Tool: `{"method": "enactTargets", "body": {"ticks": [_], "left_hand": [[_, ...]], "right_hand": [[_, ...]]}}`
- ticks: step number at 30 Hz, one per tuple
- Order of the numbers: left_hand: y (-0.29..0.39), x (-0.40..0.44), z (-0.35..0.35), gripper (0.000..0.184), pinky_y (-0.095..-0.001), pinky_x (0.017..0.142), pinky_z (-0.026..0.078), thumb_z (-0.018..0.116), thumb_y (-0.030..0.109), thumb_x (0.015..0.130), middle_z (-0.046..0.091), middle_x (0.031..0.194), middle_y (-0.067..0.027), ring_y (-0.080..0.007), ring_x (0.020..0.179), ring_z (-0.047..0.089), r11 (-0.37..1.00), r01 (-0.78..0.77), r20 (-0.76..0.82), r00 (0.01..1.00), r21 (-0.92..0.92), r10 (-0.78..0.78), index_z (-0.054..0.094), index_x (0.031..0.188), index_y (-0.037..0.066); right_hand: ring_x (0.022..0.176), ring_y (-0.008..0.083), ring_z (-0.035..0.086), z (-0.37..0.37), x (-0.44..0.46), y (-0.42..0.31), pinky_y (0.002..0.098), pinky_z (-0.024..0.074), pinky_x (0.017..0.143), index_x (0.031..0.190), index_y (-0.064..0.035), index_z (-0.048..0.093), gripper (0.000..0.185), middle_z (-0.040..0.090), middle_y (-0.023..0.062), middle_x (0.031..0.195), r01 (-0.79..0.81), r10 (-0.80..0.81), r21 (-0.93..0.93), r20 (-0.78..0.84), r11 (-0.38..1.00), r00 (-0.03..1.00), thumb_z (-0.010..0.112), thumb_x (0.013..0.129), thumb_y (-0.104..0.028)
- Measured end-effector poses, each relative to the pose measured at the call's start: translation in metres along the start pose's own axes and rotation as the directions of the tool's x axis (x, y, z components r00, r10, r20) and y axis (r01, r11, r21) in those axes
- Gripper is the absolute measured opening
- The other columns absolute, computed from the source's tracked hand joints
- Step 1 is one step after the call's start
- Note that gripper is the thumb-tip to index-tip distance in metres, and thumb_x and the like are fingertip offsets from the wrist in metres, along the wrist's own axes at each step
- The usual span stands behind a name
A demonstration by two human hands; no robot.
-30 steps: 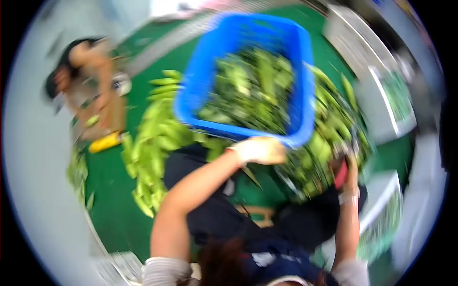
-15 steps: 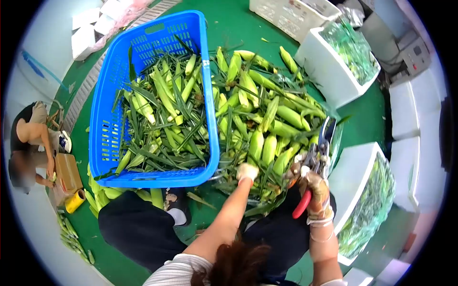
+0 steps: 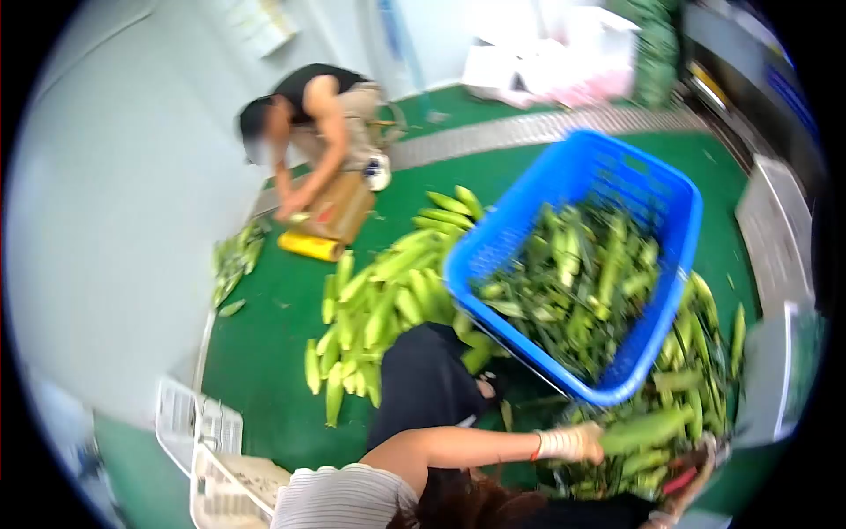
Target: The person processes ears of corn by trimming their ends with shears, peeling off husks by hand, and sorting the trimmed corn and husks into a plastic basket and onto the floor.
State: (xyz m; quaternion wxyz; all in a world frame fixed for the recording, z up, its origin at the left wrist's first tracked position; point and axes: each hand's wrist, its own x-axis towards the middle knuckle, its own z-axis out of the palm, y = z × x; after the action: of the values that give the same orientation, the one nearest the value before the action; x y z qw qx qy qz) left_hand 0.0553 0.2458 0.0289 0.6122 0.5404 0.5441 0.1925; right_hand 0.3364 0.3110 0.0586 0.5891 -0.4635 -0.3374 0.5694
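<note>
My left hand (image 3: 577, 443), in a pale glove, is closed on the end of a green ear of corn (image 3: 648, 429) in its husk. Close to the ear's far end is my right hand (image 3: 702, 473), wrapped round pruning shears with a red handle (image 3: 679, 480); the blades are blurred and partly hidden. Beneath both hands lies a pile of husked-in corn (image 3: 639, 472) with loose leaves. Beyond it stands a blue crate (image 3: 564, 379) holding cut stalk ends and leaves.
Trimmed ears (image 3: 379, 309) lie heaped on the green floor left of the crate. Another person (image 3: 322, 123) crouches at a cardboard box (image 3: 352, 207) beside a yellow roll (image 3: 310, 246). A white basket (image 3: 220, 494) sits at lower left, and a white foam box (image 3: 771, 379) at right.
My view has swung left, so the crate and pile now appear further right. An ear of corn is now plainly visible in my left hand; the shears remain in my right.
</note>
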Motion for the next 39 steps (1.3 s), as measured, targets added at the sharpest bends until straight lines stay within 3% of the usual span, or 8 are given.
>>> {"method": "enactTargets", "body": {"ticks": [5,7,14,15,18,20,25,39], "left_hand": [[0.029,-0.066,-0.052,0.064,-0.0253,0.070,0.051,0.073,0.013,0.071,0.063,0.090,-0.0055,-0.0100,0.079,0.059,0.740,-0.277,-0.021,0.942,-0.613,0.335,0.048,0.129,-0.001],[0.050,-0.081,-0.093,0.058,-0.0272,0.078,0.052,0.075,0.014,0.074,0.063,0.096,-0.0031,-0.0116,0.086,0.059,0.728,-0.397,-0.060,0.895,-0.559,0.442,0.052,0.125,0.001],[0.061,-0.086,-0.246,0.038,-0.0304,0.078,0.052,0.074,0.020,0.072,0.067,0.094,-0.0054,-0.0147,0.086,0.063,0.837,-0.546,-0.378,0.768,0.036,0.517,0.063,0.106,0.004],[0.053,-0.083,-0.257,0.036,-0.0299,0.071,0.052,0.074,0.019,0.071,0.067,0.090,-0.0064,-0.0151,0.080,0.064,0.823,-0.539,-0.466,0.783,-0.179,0.412,0.065,0.103,0.004],[0.022,-0.068,-0.291,0.030,-0.0357,0.068,0.052,0.063,0.013,0.077,0.067,0.086,-0.0148,-0.0252,0.075,0.065,0.838,-0.415,-0.686,0.494,0.354,0.534,0.060,0.104,0.002],[0.015,-0.067,-0.300,0.034,-0.0365,0.071,0.051,0.064,0.012,0.074,0.068,0.086,-0.0163,-0.0271,0.075,0.066,0.762,-0.519,-0.706,0.365,0.387,0.607,0.060,0.106,0.001],[-0.017,-0.077,-0.308,0.030,-0.0407,0.071,0.054,0.068,0.022,0.074,0.067,0.087,-0.0173,-0.0358,0.081,0.066,0.829,-0.023,-0.756,0.398,0.558,0.520,0.060,0.099,0.008],[-0.007,-0.118,-0.319,0.030,-0.0386,0.066,0.054,0.073,0.029,0.073,0.067,0.079,-0.0167,-0.0322,0.075,0.067,0.700,0.227,-0.657,0.615,0.677,0.436,0.064,0.097,0.013]], "right_hand": [[0.053,0.0101,0.047,0.019,-0.016,-0.026,0.0224,0.0340,0.044,0.083,-0.0125,0.059,0.023,0.055,-0.0017,0.068,-0.238,0.226,-0.171,-0.087,0.956,0.970,0.056,0.091,-0.033],[0.043,0.0104,0.040,0.081,-0.039,-0.032,0.0250,0.0292,0.037,0.078,-0.0136,0.057,0.023,0.052,-0.0020,0.060,-0.191,0.141,-0.179,-0.256,0.965,0.956,0.055,0.091,-0.033],[0.067,0.0102,0.045,0.123,-0.024,-0.004,0.0261,0.0402,0.059,0.119,-0.0031,0.049,0.042,0.046,-0.0006,0.078,0.067,0.067,-0.510,0.240,0.858,0.968,0.066,0.080,-0.006],[0.078,0.0154,0.050,0.146,-0.031,-0.012,0.0297,0.0429,0.069,0.124,-0.0021,0.045,0.055,0.051,0.0047,0.089,0.136,0.067,-0.657,0.274,0.742,0.959,0.070,0.077,-0.012],[0.100,0.0299,0.061,0.205,-0.040,-0.031,0.0395,0.0481,0.089,0.134,-0.0009,0.037,0.082,0.060,0.0187,0.113,0.508,0.014,-0.823,0.528,0.254,0.849,0.079,0.070,-0.029],[0.099,0.0338,0.059,0.257,-0.047,-0.054,0.0415,0.0462,0.089,0.125,0.0007,0.040,0.078,0.059,0.0216,0.108,0.421,0.143,-0.826,0.500,0.374,0.854,0.079,0.068,-0.035],[0.096,0.0355,0.059,0.313,-0.015,-0.050,0.0401,0.0463,0.086,0.119,0.0063,0.041,0.077,0.058,0.0240,0.102,0.460,0.135,-0.789,0.550,0.407,0.824,0.078,0.068,-0.039],[0.065,0.0261,0.058,0.328,0.026,-0.007,0.0367,0.0478,0.065,0.087,-0.0025,0.058,0.036,0.062,0.0131,0.070,0.580,0.161,-0.710,0.677,0.399,0.718,0.071,0.068,-0.030]]}}
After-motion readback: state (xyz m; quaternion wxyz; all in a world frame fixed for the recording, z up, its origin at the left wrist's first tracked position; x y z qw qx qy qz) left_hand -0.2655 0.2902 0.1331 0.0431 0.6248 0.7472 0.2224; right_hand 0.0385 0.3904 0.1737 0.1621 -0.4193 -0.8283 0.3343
